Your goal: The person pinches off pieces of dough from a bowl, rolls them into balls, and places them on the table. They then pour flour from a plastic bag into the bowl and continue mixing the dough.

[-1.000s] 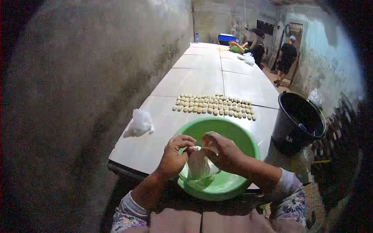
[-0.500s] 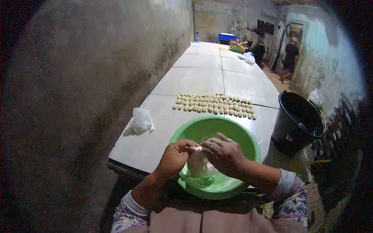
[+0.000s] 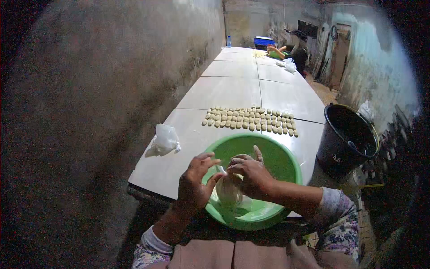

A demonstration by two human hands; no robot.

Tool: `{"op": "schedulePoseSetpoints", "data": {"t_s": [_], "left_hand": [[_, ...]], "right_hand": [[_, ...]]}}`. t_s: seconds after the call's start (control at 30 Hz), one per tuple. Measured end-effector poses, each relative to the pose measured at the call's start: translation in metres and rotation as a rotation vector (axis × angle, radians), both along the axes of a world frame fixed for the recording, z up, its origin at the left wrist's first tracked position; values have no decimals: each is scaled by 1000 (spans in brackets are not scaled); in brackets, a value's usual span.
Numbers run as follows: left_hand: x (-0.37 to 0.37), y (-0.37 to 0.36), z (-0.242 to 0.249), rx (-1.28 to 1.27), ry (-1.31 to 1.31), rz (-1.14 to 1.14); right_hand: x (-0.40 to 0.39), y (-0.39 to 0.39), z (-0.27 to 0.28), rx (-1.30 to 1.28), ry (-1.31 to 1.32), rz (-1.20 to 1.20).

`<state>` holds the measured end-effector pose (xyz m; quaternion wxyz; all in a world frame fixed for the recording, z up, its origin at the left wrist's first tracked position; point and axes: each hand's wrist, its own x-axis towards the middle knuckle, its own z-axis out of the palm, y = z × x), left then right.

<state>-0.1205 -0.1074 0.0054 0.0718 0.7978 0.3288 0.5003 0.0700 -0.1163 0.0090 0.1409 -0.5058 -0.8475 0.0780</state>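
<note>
Fingers of both hands (image 3: 224,179) pinch a dough-filled plastic bag (image 3: 229,193) over the green basin (image 3: 286,163).

The green bowl (image 3: 286,163) is shiny, smooth plastic. The bag (image 3: 228,193) between the hands is thin, clear plastic. The table (image 3: 224,89) has smooth, pale tiles. The black bucket (image 3: 333,152) looks like plastic. The wall (image 3: 112,89) is rough.

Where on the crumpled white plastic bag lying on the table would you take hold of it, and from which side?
Pinch the crumpled white plastic bag at its raised, bunched top, coming from above. It sits in a loose heap on the white table, with open tabletop around it, and its flat trailing edge offers little to grip.
</note>
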Motion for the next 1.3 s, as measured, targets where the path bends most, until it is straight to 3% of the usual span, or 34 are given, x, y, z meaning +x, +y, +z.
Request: {"op": "schedulePoseSetpoints", "data": {"t_s": [0.3, 0.4, 0.57, 0.83, 1.03, 1.17, 1.3], "left_hand": [[-3, 8, -5, -117, 182, -179], [-4, 9, -9, -116, 156, -201], [1, 3, -3, -395, 35, -235], [0, 2, -13, -397, -86, -346], [0, -17, 8, -562, 251, -172], [3, -13, -12, -499, 283, -194], [5, -11, -19, -516, 233, -218]], "right_hand": [[7, 3, -16, 81, 87, 0], [7, 1, -15, 105, 187, 41], [11, 2, -13, 57, 249, 98], [13, -2, 4, -65, 420, 123], [7, -7, 5, -64, 293, 50], [7, -12, 5, -49, 237, 50], [13, -19, 8, 129, 177, 85]]}}
